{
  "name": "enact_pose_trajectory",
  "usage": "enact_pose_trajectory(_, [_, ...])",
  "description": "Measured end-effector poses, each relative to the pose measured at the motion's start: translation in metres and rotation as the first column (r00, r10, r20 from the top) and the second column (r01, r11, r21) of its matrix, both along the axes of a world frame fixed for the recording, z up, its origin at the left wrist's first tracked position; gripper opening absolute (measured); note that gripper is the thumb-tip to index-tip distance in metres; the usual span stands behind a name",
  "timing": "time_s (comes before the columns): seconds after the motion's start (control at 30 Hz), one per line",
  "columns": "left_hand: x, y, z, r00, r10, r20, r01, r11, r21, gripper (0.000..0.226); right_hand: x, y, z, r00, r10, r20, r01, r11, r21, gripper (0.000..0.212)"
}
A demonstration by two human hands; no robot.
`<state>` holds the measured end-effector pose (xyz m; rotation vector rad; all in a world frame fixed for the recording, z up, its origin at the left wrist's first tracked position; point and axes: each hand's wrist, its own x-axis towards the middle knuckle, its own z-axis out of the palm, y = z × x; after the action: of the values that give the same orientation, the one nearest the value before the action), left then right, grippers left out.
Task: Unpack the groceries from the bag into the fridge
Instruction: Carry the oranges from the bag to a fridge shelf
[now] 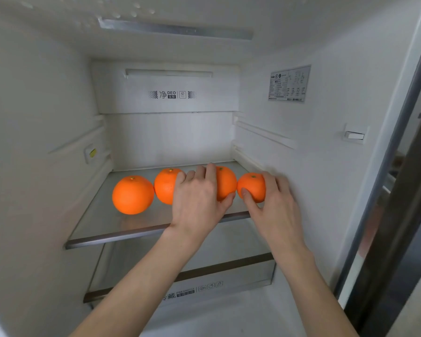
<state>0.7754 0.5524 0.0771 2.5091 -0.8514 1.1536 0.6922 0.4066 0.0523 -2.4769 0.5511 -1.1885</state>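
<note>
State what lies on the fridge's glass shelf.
Four oranges sit on the shelf. The left hand grips one, covering part of another.

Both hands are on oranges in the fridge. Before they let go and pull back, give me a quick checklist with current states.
1. Left hand grips third orange: ok.
2. Right hand grips fourth orange: ok.
3. Both held oranges resting on shelf: cannot tell.
4. Other two oranges, first and second, sit on shelf, untouched: ok.
5. Fourth orange apart from right wall: cannot tell.
</note>
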Motion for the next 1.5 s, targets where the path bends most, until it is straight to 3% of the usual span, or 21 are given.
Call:
enact_pose_trajectory(0.17, [0.001,-0.001,-0.004,1.0,-0.017,-0.011,0.017,1.0,-0.008,0.053,-0.001,-0.001,-0.004,1.0,-0.01,-0.01,0.009,1.0,-0.029,0.07])
enact_pose_trajectory(0.47, [-0.005,0.003,-0.003,0.999,-0.034,0.005,0.034,0.998,-0.059,0.065,-0.01,-0.001,0.0,1.0,-0.006,-0.008,0.005,0.997,-0.083,0.071])
enact_pose_trajectory(0.83, [-0.054,0.052,-0.037,0.982,-0.185,-0.049,0.166,0.952,-0.256,0.047,-0.053,0.05,-0.004,0.998,-0.067,-0.002,0.066,0.989,-0.136,0.065])
enact_pose_trajectory(1.0, [-0.077,0.067,-0.062,0.962,-0.26,-0.08,0.234,0.942,-0.24,0.044,-0.081,0.062,-0.026,0.992,-0.122,0.009,0.122,0.977,-0.175,0.06])
enact_pose_trajectory(1.2, [-0.108,0.09,-0.088,0.953,-0.271,-0.132,0.249,0.955,-0.16,0.042,-0.121,0.073,-0.05,0.995,-0.086,-0.044,0.076,0.979,-0.189,0.063])
enact_pose_trajectory(1.5, [-0.193,0.112,-0.094,0.908,-0.406,-0.101,0.376,0.898,-0.229,0.046,-0.232,0.114,-0.053,0.966,-0.207,-0.156,0.139,0.922,-0.361,0.063])
